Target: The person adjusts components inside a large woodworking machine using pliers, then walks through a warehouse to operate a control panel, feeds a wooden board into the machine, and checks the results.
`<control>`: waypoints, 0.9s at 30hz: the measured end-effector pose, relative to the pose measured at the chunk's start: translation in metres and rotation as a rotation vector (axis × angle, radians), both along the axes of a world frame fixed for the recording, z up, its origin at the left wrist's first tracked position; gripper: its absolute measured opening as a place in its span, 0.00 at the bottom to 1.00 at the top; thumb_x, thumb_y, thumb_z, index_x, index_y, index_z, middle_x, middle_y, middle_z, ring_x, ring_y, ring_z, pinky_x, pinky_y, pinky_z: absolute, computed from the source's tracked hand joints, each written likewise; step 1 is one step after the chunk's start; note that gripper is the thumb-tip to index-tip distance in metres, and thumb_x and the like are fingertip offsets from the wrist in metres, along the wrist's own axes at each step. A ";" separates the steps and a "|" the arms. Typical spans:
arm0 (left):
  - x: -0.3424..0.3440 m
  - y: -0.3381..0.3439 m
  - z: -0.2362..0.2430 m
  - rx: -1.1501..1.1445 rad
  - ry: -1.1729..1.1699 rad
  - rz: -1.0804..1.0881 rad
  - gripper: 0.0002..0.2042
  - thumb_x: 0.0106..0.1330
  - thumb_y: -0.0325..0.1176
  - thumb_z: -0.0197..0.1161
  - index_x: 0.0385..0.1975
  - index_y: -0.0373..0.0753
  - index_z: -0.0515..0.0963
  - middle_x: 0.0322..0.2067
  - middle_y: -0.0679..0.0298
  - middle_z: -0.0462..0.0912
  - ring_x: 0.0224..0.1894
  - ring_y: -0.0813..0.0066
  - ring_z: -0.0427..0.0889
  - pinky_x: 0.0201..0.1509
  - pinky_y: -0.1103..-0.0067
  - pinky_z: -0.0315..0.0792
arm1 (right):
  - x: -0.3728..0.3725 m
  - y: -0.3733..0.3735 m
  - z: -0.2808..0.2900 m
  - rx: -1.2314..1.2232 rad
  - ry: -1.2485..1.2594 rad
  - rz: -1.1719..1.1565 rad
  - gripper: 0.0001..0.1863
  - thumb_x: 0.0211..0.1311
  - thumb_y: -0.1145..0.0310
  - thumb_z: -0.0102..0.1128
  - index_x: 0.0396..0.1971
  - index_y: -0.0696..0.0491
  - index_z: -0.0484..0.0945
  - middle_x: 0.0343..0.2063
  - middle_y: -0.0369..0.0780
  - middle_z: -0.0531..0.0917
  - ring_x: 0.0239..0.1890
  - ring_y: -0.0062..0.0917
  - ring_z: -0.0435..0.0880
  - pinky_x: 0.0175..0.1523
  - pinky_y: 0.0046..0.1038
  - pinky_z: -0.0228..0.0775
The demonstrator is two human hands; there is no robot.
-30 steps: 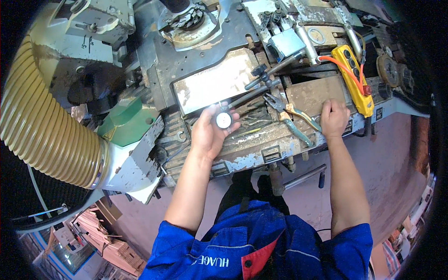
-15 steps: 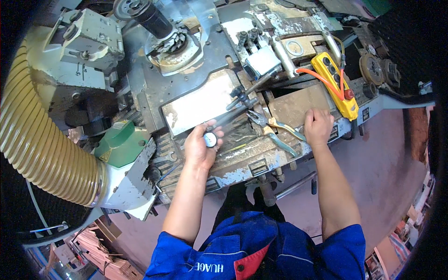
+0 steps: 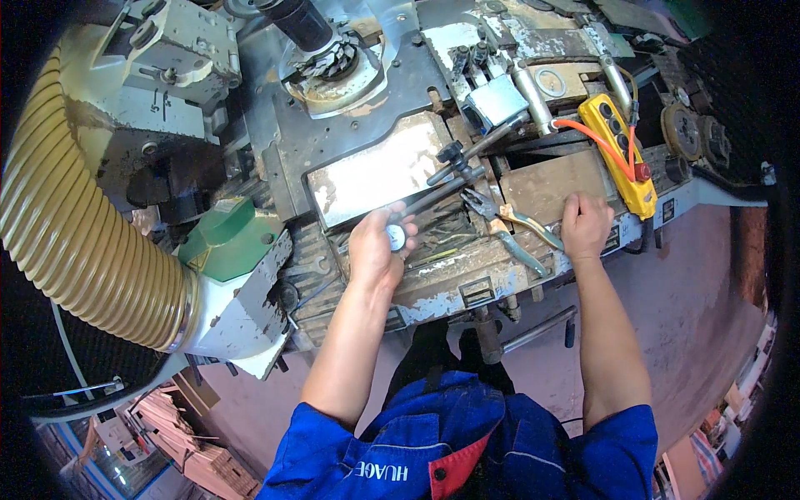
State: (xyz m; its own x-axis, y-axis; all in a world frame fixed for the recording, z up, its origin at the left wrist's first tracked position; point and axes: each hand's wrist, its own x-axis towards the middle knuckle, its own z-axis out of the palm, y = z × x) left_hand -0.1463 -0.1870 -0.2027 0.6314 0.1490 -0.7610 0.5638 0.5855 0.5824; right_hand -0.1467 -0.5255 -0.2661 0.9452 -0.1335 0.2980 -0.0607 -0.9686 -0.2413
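Note:
My left hand [image 3: 377,250] is closed round a small dial gauge [image 3: 396,237] with a round white face, its dial partly covered by my palm. A slim grey rod [image 3: 429,197] runs from beside that hand toward a black-knobbed clamp [image 3: 451,153]. Bright metal plate [image 3: 375,171] lies just beyond my left hand. My right hand [image 3: 587,225] makes a fist resting at the machine's front edge, beside a brown board [image 3: 554,185]; its fingertips are hidden. Close to it lie pliers [image 3: 508,221] with yellow and green handles, jaws pointing away from me.
A toothed cutter head [image 3: 333,60] on a black spindle stands at the back. A yellow button pendant [image 3: 618,154] with an orange cord lies at the right. On the left are a ribbed hose [image 3: 92,225], a green guard [image 3: 229,242] and a wrench [image 3: 308,267].
The view has shifted, so the machine sits farther right in the picture. My left hand has turned slightly, with the dial less fully visible. My right fist stays by the pliers.

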 end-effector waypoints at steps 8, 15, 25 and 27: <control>-0.001 -0.006 -0.002 0.041 0.019 0.050 0.10 0.73 0.31 0.48 0.43 0.32 0.74 0.36 0.52 0.78 0.29 0.71 0.78 0.25 0.78 0.72 | -0.001 -0.002 -0.001 -0.009 0.028 0.000 0.12 0.65 0.63 0.52 0.26 0.52 0.79 0.30 0.42 0.82 0.39 0.40 0.78 0.45 0.41 0.65; 0.003 -0.005 0.000 -0.019 0.035 0.082 0.10 0.73 0.31 0.48 0.43 0.32 0.73 0.35 0.52 0.79 0.28 0.70 0.77 0.24 0.78 0.71 | -0.001 -0.004 -0.008 -0.005 -0.014 -0.008 0.12 0.64 0.62 0.53 0.26 0.52 0.79 0.28 0.43 0.81 0.38 0.41 0.78 0.45 0.43 0.66; -0.013 0.004 -0.013 -0.093 -0.163 -0.006 0.15 0.73 0.37 0.47 0.47 0.31 0.73 0.38 0.53 0.81 0.33 0.66 0.81 0.31 0.73 0.75 | 0.000 -0.002 -0.005 0.011 0.000 -0.003 0.12 0.64 0.62 0.53 0.25 0.52 0.79 0.27 0.44 0.80 0.38 0.41 0.78 0.47 0.43 0.66; -0.025 0.006 -0.011 -0.132 -0.203 -0.030 0.15 0.74 0.39 0.48 0.48 0.33 0.73 0.40 0.53 0.81 0.37 0.65 0.82 0.37 0.70 0.77 | -0.001 -0.002 -0.005 0.020 -0.037 0.009 0.13 0.65 0.62 0.52 0.25 0.52 0.78 0.27 0.44 0.80 0.38 0.42 0.78 0.46 0.43 0.66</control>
State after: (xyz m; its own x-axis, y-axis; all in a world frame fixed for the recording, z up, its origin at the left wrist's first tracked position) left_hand -0.1717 -0.1812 -0.2140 0.7759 0.0354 -0.6298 0.4613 0.6492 0.6048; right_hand -0.1474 -0.5272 -0.2713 0.9348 -0.1314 0.3299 -0.0427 -0.9639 -0.2629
